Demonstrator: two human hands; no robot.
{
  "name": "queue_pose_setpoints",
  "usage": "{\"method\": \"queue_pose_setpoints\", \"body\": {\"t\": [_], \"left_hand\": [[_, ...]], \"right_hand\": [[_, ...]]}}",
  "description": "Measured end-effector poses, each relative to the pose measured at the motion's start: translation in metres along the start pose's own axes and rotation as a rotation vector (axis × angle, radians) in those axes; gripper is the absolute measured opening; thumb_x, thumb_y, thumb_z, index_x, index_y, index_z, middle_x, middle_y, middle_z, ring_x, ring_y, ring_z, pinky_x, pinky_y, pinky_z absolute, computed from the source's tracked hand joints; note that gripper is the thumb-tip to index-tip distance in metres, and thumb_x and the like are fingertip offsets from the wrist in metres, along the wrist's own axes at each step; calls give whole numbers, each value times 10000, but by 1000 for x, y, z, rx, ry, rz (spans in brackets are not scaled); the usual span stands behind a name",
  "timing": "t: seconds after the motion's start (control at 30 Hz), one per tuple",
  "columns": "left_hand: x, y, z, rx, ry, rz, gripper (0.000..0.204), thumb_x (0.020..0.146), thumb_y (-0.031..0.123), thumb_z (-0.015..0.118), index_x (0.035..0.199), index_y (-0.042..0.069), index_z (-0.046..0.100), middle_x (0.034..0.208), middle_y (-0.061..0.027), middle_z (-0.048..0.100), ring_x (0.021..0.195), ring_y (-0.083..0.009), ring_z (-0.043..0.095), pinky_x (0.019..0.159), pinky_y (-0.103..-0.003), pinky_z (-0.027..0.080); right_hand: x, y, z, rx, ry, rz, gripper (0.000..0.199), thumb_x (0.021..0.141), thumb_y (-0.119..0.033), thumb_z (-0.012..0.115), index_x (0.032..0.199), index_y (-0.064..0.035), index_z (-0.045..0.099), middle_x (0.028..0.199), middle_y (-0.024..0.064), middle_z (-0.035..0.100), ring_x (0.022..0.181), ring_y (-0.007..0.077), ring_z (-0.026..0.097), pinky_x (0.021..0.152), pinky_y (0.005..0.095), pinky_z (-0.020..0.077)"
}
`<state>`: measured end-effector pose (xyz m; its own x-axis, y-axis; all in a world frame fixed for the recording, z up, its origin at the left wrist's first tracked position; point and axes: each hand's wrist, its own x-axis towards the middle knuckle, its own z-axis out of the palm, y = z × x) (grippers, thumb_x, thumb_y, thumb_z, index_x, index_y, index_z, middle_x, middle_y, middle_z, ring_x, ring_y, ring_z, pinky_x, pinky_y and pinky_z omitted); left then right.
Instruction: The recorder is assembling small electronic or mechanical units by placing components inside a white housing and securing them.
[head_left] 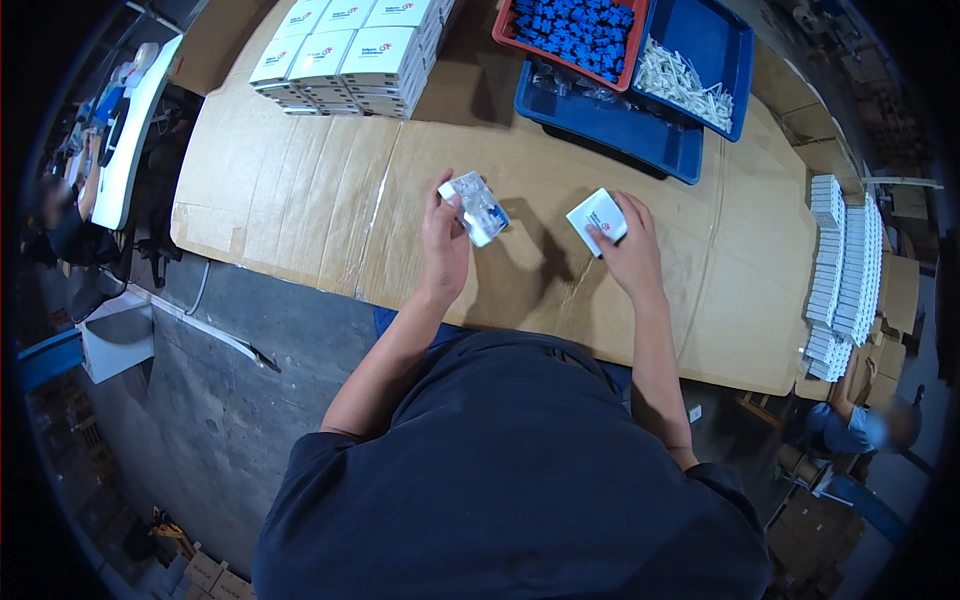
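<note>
My left hand (446,235) is closed around a small white open box (485,232), held above the cardboard-covered table. Clear plastic and a bit of blue show in its top. To the right, my right hand (633,245) grips a flat white printed piece (597,222), which looks like a box lid, by its right side. The two pieces are held apart from each other. Both hands cast shadows on the cardboard (540,300) between them.
Stacked white printed boxes (345,60) stand at the far left. At the far right, a red tray (640,40) of blue plastic parts and a blue tray (742,70) of white pieces overlap a lower blue tray (600,130). White stacks (840,270) line the right edge; two people work nearby.
</note>
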<state>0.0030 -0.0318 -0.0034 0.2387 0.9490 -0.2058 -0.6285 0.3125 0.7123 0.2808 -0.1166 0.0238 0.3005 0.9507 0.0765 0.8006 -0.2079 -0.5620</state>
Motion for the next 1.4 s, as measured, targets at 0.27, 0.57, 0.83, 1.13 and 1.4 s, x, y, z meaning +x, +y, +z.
{"method": "queue_pose_setpoints", "body": {"t": [0.27,0.57,0.83,1.13,1.4], "left_hand": [[-7,17,34,-132,17,-361,617,1083,586,319,1369,100,570,1319,-113,676,1084,-255,680,917,-401,529],[-20,16,56,-122,-151,-630,775,1083,669,258,1467,45,513,1344,-208,667,1136,-329,707,909,-473,604],[-25,13,68,-181,-245,-677,767,1090,648,255,1474,33,506,1337,-223,665,1165,-362,699,963,-492,611],[-28,12,70,-195,-198,-707,716,1101,625,247,1452,63,519,1298,-211,679,1139,-357,711,913,-474,640],[-30,13,70,-168,-137,-732,632,1105,613,276,1452,144,518,1303,-103,658,1150,-278,673,953,-531,618]], "right_hand": [[-3,-3,13,23,-11,-31,704,872,-282,837,1488,-92,555,1444,133,568,1316,320,570,1113,407,464],[12,-47,-25,1636,-362,264,663,1103,-422,409,1620,-15,323,1466,222,571,1334,377,589,1125,449,463],[19,-66,-22,1353,-379,83,630,1114,-444,402,1557,2,441,1493,183,564,1342,326,585,1152,446,442],[15,-81,-19,1060,-446,-42,534,1122,-402,449,1489,-28,555,1393,125,626,1309,224,581,1141,353,416],[11,-85,-10,995,-543,-55,443,1124,-303,507,1477,-43,572,1346,96,594,1266,189,561,1090,312,429]]}}
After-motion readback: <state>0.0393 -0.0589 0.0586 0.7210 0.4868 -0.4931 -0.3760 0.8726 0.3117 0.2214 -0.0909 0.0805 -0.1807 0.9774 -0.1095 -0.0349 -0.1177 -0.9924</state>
